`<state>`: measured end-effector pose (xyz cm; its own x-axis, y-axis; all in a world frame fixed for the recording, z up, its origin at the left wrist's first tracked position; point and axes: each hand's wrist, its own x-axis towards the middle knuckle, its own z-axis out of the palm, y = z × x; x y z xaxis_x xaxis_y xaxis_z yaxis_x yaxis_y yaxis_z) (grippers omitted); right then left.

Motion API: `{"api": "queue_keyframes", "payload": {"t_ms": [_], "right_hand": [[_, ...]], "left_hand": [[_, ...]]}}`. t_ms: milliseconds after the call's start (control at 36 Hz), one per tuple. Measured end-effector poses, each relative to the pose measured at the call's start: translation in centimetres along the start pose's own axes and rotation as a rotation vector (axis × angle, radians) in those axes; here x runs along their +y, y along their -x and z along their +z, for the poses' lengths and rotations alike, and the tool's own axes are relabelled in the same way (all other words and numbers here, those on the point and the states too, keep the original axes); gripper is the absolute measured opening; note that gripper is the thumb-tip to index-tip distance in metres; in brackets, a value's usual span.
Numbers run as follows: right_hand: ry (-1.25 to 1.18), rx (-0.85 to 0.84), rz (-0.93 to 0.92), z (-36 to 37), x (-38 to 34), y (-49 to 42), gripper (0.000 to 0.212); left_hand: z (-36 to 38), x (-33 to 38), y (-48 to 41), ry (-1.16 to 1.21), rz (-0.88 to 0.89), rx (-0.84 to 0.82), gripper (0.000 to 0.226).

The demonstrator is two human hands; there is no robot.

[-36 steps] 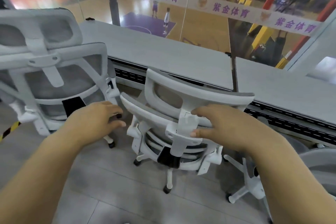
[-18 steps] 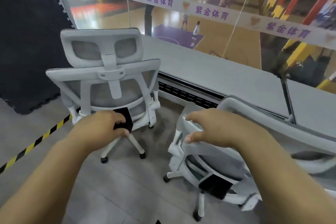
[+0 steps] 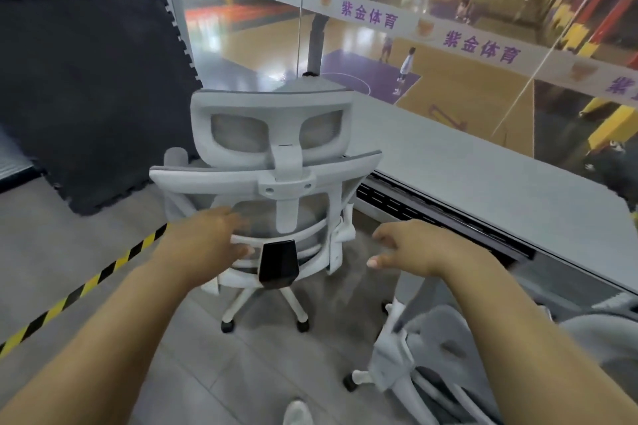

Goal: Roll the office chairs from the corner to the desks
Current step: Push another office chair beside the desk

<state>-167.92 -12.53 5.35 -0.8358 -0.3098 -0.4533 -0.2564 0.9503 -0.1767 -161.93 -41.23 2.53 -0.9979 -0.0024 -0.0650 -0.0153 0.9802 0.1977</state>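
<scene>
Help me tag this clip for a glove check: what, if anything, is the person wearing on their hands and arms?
Nothing that shows. The left hand and right hand have no gloves and no rings, though the left one is a little blurred. The left arm and right arm show no sleeve, watch or band up to the picture's edge.

Centre chair (image 3: 276, 183): white frame, grey mesh back and headrest, black block low on the back. It stands upright mid-frame on a white star base with black castors, back to the camera.
Second chair (image 3: 431, 355): lower right, cut by the frame edge; grey seat and white base show.
Desk (image 3: 466, 183): long pale grey top running from the centre chair to the right edge.
</scene>
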Motion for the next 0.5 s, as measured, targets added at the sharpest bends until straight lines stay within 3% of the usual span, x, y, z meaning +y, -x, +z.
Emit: {"api": "queue_keyframes", "payload": {"t_ms": [83,167,278,389,500], "right_hand": [[0.012,0.051,0.004,-1.0,0.2,-3.3,0.056],[0.042,0.153,-0.038,-2.1,0.6,-6.6,0.032],[0.071,0.329,-0.074,-3.4,0.8,-11.2,0.059],[0.054,0.409,-0.090,-4.5,0.3,-14.9,0.059],[0.043,0.339,-0.135,-4.9,-0.6,-17.3,0.054]], "left_hand": [[0.5,-1.7,-3.1,0.009,0.036,0.107,0.052],[1.1,-3.4,-6.1,0.042,0.044,0.223,0.058],[2.1,-5.7,-9.8,0.033,0.104,0.286,0.056],[2.5,-6.9,-11.9,0.058,0.174,0.338,0.044],[2.8,-8.1,-12.8,0.121,0.227,0.327,0.045]]}}
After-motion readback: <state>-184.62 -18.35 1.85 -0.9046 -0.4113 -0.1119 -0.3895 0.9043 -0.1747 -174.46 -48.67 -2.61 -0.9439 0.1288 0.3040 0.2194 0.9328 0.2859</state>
